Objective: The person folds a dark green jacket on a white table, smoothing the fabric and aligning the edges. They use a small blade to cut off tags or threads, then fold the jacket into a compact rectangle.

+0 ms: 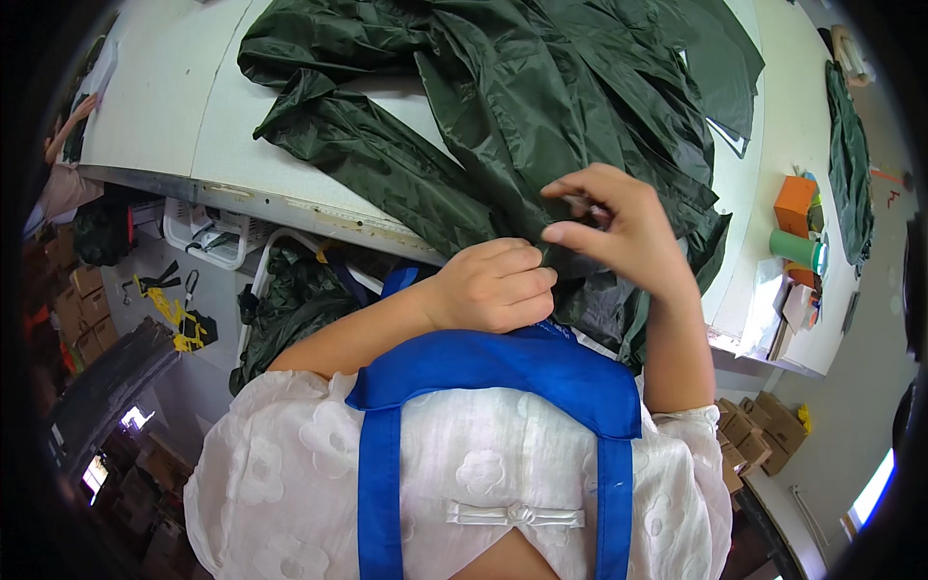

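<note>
A dark green, shiny garment [503, 126], much creased, is spread over the pale worktable [208, 126], and one sleeve-like length stretches to the left. Its near part hangs over the table's front edge by my body. My left hand [495, 285] is closed on a fold of this cloth there, fingers curled under. Just above and to the right, my right hand [623, 227] hovers over the same garment, thumb and forefinger apart. Its other fingers are partly hidden, and I see no object between them.
White baskets [217, 232] sit below the table, one with dark green cloth [300, 304]. On the right of the table are an orange box [795, 203] and a green cylinder [797, 248]. Another person's arm [72, 121] shows far left. Cardboard boxes [764, 430] are stacked at lower right.
</note>
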`<move>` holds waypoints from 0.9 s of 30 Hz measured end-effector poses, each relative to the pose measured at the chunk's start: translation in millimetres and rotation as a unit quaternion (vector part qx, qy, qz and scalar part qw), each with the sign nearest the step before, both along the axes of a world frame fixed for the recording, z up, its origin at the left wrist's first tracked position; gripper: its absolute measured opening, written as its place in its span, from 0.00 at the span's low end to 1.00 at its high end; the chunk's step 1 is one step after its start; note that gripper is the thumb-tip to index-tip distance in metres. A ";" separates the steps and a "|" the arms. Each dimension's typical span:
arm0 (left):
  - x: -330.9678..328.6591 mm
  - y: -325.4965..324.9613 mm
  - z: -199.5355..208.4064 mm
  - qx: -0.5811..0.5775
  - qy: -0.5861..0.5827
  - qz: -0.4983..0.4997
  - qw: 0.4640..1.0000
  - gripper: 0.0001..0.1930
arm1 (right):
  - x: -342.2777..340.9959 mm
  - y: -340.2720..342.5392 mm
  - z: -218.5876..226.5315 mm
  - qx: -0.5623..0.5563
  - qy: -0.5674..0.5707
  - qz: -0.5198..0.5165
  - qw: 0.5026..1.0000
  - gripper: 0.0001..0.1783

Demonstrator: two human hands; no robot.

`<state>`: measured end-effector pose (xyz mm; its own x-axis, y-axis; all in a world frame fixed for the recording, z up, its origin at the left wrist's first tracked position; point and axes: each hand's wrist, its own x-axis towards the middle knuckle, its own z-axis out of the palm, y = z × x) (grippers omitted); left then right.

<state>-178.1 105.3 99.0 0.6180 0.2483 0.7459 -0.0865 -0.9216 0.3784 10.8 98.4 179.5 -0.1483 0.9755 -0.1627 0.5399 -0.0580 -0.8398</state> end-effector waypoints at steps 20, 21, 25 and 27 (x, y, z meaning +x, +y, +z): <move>5.1 0.5 0.6 -0.096 -0.017 -0.020 0.995 0.10 | -14.3 -0.9 8.0 0.022 0.040 -0.003 0.999 0.08; 5.8 2.5 2.8 -0.051 -0.035 -0.008 0.998 0.10 | -11.5 0.4 12.5 -0.011 0.073 -0.040 0.996 0.09; 5.9 2.3 2.3 -0.045 -0.041 -0.006 0.998 0.09 | 29.8 -10.6 8.3 -0.027 0.076 -0.057 0.995 0.13; 5.7 2.2 3.8 -0.048 -0.043 -0.006 0.998 0.09 | 31.3 -9.5 21.6 -0.040 -0.030 -0.005 0.999 0.11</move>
<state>-172.3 107.6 102.9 0.5564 0.3140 0.7693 -0.1328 -0.8803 0.4554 42.2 88.8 201.1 -0.1262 0.9606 -0.2476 0.5880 -0.1286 -0.7986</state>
